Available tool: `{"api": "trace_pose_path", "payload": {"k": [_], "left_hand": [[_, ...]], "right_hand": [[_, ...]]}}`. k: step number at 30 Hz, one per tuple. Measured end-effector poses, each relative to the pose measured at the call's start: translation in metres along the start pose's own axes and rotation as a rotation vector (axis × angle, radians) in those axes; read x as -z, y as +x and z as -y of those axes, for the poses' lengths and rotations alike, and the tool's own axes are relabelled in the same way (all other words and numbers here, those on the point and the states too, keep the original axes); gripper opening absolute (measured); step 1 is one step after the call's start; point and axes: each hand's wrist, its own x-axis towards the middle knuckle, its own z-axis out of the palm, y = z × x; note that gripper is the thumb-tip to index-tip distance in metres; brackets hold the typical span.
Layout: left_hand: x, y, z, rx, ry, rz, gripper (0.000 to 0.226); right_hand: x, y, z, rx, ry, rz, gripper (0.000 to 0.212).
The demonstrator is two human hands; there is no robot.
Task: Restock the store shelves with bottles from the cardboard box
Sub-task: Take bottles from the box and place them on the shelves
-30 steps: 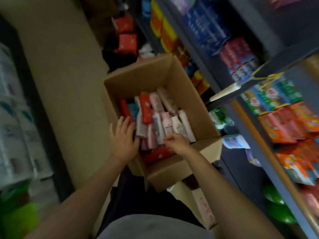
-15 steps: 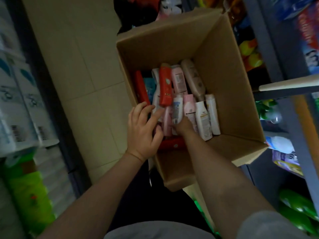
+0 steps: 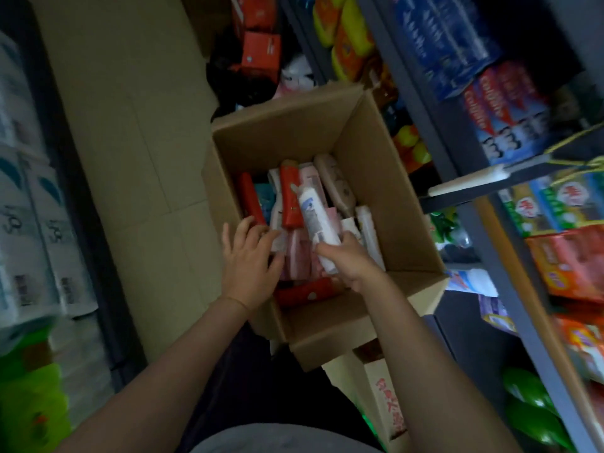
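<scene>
Over the box [image 3: 376,178], right hand [image 3: 349,259] grips white bottle [image 3: 315,220].

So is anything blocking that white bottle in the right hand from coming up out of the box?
Nothing visible. The right hand grips the white bottle, which lies above the other bottles; the cardboard box is open on top.

One open cardboard box [image 3: 369,165] stands on the floor; two hands reach into it, the left hand [image 3: 250,259] and the right hand [image 3: 349,259]; one white bottle [image 3: 315,220] is held by the right hand; three red bottles show inside, one upright-lying [image 3: 289,197], one at the left wall [image 3: 250,197], one at the near edge [image 3: 305,291]; the pink and white bottles lie too tightly packed to count; two red cartons [image 3: 260,52] lie beyond the box.
</scene>
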Motion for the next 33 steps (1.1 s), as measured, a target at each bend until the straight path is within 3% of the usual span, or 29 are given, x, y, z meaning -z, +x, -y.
{"api": "trace_pose_path", "payload": {"k": [2, 6, 8, 11, 14, 18, 20, 23, 26, 29, 33], "left_hand": [[0.027, 0.006, -0.036, 0.133, -0.215, 0.028, 0.052], [0.098, 0.026, -0.141, 0.357, -1.322, 0.175, 0.051], [0.126, 0.03, -0.181, 0.304, -1.523, 0.191, 0.048], [0.168, 0.022, -0.235, 0.123, -1.598, 0.256, 0.044], [0.208, 0.004, -0.298, -0.138, -1.533, 0.356, 0.05], [0.252, -0.028, -0.384, -0.477, -1.356, 0.488, 0.035], [0.274, -0.039, -0.428, -0.612, -1.269, 0.494, 0.042], [0.3, -0.049, -0.493, -0.793, -1.216, 0.401, 0.05], [0.304, -0.05, -0.545, -0.899, -1.087, 0.201, 0.026], [0.286, -0.045, -0.581, -1.059, -0.721, 0.038, 0.026], [0.255, -0.03, -0.605, -1.154, -0.241, -0.079, 0.035]], "right_hand": [[0.009, -0.043, 0.015, 0.21, -0.131, -0.06, 0.05], [0.031, -0.122, 0.041, 0.664, -0.329, -0.233, 0.065], [0.054, -0.16, 0.056, 0.781, -0.28, -0.283, 0.065], [0.096, -0.223, 0.076, 0.858, -0.152, -0.329, 0.049], [0.137, -0.284, 0.087, 0.934, -0.065, -0.4, 0.035], [0.187, -0.364, 0.092, 1.035, -0.042, -0.536, 0.039], [0.214, -0.405, 0.092, 1.081, -0.026, -0.629, 0.041], [0.258, -0.459, 0.088, 1.158, 0.015, -0.901, 0.041], [0.298, -0.502, 0.078, 1.186, 0.082, -1.1, 0.035], [0.328, -0.54, 0.073, 1.162, 0.016, -1.284, 0.035], [0.364, -0.558, 0.073, 1.054, -0.073, -1.41, 0.044]]}}
